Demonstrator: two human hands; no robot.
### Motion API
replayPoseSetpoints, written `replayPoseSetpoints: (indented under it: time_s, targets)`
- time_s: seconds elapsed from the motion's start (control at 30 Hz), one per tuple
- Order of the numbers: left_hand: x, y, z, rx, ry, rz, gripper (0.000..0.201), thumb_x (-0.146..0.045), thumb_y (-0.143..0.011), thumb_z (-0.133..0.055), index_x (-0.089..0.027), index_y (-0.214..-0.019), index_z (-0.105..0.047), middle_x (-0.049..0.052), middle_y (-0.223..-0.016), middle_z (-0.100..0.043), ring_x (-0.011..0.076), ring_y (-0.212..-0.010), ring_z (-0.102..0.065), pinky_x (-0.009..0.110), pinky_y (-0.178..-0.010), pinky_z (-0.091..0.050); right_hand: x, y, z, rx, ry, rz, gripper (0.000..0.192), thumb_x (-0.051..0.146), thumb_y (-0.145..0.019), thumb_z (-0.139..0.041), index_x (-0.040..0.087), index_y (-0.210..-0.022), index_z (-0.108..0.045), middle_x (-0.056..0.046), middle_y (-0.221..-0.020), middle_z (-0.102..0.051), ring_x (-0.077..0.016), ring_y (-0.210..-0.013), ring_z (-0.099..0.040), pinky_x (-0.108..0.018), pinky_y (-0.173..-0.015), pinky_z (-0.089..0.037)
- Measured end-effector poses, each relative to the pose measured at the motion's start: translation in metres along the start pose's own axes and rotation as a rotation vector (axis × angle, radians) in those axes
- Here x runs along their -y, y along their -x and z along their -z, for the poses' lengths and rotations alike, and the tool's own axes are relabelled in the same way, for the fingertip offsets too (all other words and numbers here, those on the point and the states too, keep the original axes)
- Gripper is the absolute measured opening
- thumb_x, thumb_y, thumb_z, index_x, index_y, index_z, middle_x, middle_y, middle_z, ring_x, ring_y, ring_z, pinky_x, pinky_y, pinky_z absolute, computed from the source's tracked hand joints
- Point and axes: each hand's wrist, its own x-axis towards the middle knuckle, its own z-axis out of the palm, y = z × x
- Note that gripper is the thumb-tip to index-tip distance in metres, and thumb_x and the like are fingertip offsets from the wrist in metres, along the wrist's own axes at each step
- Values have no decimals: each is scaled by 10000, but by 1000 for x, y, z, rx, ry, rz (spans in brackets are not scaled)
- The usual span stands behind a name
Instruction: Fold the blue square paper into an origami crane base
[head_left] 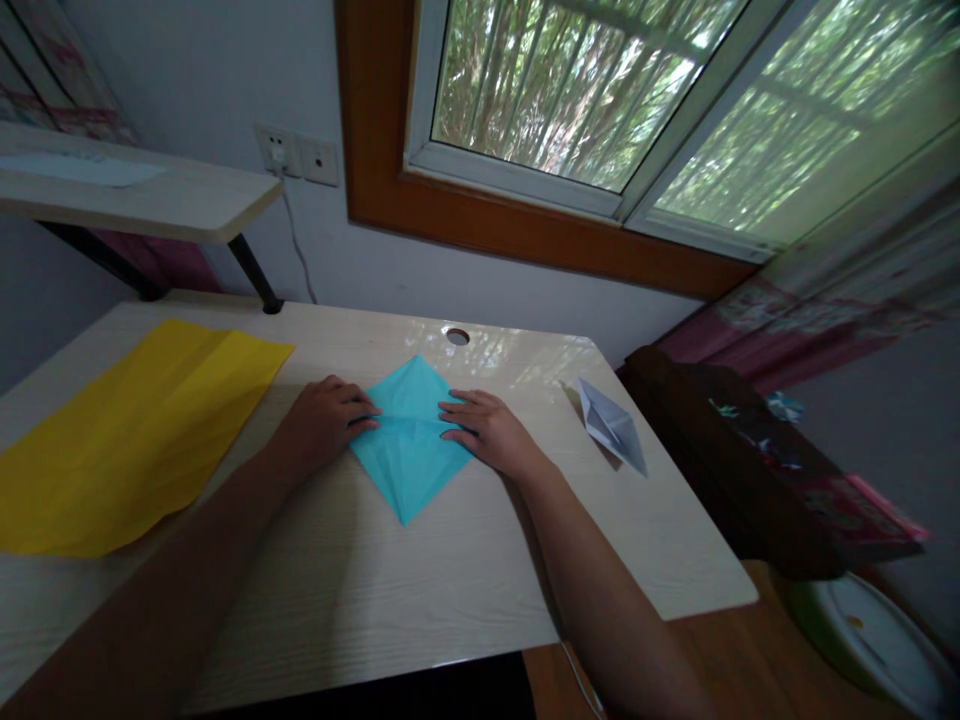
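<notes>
A light-blue sheet of paper (409, 465) lies turned like a diamond on the desk, with crease lines across its middle. At its left corner my left hand (324, 420) has bent fingers and thumb closed on the paper's edge. On the right corner rests my right hand (491, 428), its fingers stretched out and apart, flat against the sheet. To the right stands a folded white paper boat (611, 425), apart from both hands. A large yellow sheet of paper (142, 440) lies left of my left forearm.
The pale wooden desk (420, 600) has a round cable hole (457, 337) near its back edge. A raised shelf (150, 205) on black legs stands at the back left. Behind are a wall socket (296, 155) and a window (585, 100). A dark wooden cabinet (720, 470) stands right.
</notes>
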Motion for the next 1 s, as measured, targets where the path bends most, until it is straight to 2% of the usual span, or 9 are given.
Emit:
replayPoseSetpoints:
  time_s: [0.13,0.27,0.4,0.57,0.8,1.0]
  targets:
    - [-5,-3,2,-35,8,-47,207,-348,-964,-609,-226,-999,-773,59,-975,-739,241,-917,-590,399,-853,-456,5,-3,4,-69,26,-9,225,368,-962,-636,283,-1139,-747,-34,-1182,-758,-257,-1226,-639,-479,-1097,-431]
    - [-16,-6,5,-110,13,-81,205,-330,-975,-592,-221,-1005,-763,60,-976,-744,230,-909,-611,389,-849,-469,18,-9,8,-140,87,-28,286,423,-951,-640,258,-1164,-735,-64,-1160,-762,-265,-1173,-650,-474,-1085,-414]
    - [-31,-8,8,-217,-8,-103,183,-306,-972,-598,-222,-985,-760,55,-970,-753,220,-902,-629,379,-845,-480,34,-18,9,-199,147,-9,310,453,-955,-627,245,-1164,-724,-57,-1151,-761,-247,-1140,-647,-464,-1099,-385]
    - [-39,-8,13,-388,-69,-151,144,-265,-929,-660,-248,-1040,-751,28,-1003,-773,217,-880,-638,378,-833,-495,45,-22,15,-319,217,12,158,333,-980,-617,252,-1026,-744,-11,-1006,-787,-203,-1010,-664,-447,-1094,-374]
    - [-35,-3,23,-572,-84,-130,292,-224,-879,-726,-307,-1158,-719,-6,-1054,-778,217,-921,-649,377,-864,-519,40,-15,28,-520,324,8,152,241,-940,-677,284,-1077,-725,25,-1038,-789,-186,-931,-644,-427,-1049,-403]
    - [-24,-1,27,-708,-61,-75,292,-218,-872,-738,-303,-1151,-720,0,-1021,-780,222,-937,-655,391,-892,-518,23,-3,37,-619,376,-40,190,210,-913,-711,294,-1084,-721,32,-1033,-791,-182,-903,-639,-429,-1051,-412]
